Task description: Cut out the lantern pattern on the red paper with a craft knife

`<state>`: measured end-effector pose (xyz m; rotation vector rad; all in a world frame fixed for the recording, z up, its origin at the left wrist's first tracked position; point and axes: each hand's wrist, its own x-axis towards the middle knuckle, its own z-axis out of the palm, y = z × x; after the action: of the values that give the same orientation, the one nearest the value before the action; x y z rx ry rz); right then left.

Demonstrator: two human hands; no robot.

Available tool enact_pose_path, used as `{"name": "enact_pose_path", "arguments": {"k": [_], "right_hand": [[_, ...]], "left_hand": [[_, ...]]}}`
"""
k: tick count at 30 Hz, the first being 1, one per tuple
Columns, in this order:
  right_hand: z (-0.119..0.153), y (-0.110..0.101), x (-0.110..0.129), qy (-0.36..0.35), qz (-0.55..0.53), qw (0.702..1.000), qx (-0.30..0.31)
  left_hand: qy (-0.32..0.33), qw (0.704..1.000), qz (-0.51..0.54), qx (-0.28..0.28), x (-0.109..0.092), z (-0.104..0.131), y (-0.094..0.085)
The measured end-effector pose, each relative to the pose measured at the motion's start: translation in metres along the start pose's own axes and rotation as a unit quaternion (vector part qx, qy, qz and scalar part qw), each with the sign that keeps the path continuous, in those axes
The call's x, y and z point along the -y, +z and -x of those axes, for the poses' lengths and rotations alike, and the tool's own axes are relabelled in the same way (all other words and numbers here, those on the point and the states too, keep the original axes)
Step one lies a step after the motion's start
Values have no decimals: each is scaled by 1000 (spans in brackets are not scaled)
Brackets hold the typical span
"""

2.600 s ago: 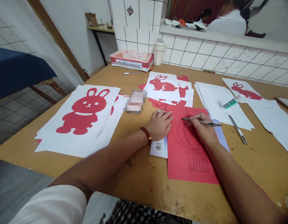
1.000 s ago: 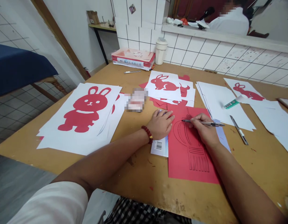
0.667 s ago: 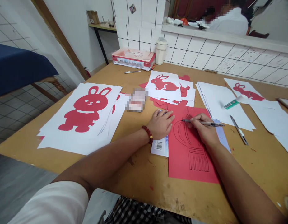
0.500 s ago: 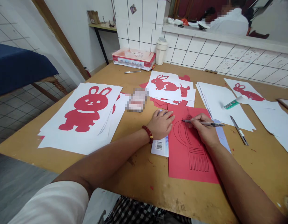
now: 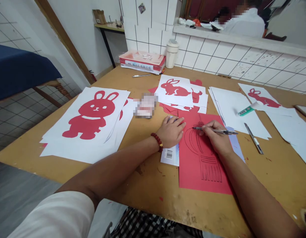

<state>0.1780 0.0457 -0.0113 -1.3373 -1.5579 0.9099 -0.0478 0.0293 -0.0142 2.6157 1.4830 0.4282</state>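
Observation:
A sheet of red paper with a dark line drawing of a tasselled lantern lies before me on the table. My right hand grips a pen, its tip on the upper part of the drawing. Flat with fingers spread, my left hand rests at the sheet's left edge, partly over a pale booklet with a barcode. That booklet sticks out from under the red paper on both sides. My right hand hides some of the drawn lines.
On the left lies a white sheet with a red rabbit cutout. Behind the red paper are more rabbit cutouts. To the right sit white sheets, a glue stick and a craft knife. A white cup stands by the wall.

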Motion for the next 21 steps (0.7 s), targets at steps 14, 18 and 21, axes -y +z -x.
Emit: {"name": "enact_pose_path", "arguments": {"k": [14, 18, 21], "right_hand": [[2, 1, 2, -6, 5, 1000, 25], [1, 1, 0, -13, 0, 1000, 26], [1, 1, -1, -13, 4, 999, 41]], "left_hand": [[4, 1000, 3, -8, 0, 0, 1], [0, 1000, 3, -6, 0, 0, 0], [0, 1000, 0, -4, 0, 0, 0]]}}
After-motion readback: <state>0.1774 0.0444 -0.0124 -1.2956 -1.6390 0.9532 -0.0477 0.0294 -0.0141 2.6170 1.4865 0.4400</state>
